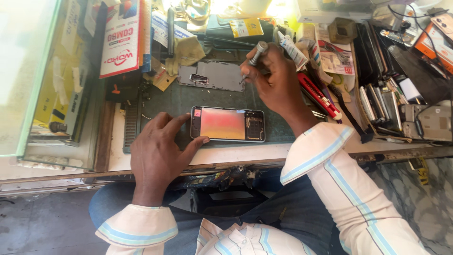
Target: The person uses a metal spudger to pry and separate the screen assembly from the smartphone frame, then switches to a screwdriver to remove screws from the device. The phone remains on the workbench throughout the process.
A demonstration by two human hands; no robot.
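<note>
Hands apart: an opened phone [228,124], its insides exposed, is steadied by the left hand [158,148]; a screwdriver [255,56] is gripped by the right hand [273,80].

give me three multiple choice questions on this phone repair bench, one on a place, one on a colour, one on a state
1. Where does the opened phone lie?
A. between the two hands
B. on the floor
C. inside the glass case

2. What colour is the cutter knife beside the right hand?
A. green
B. red
C. blue

3. What is the right hand doing?
A. resting flat and empty
B. gripping a screwdriver
C. holding a cup

Answers:
1 A, the left hand steadies its left end and the right hand works just beyond it.
2 B, its body is red.
3 B, the fingers close round the metal handle.
</note>
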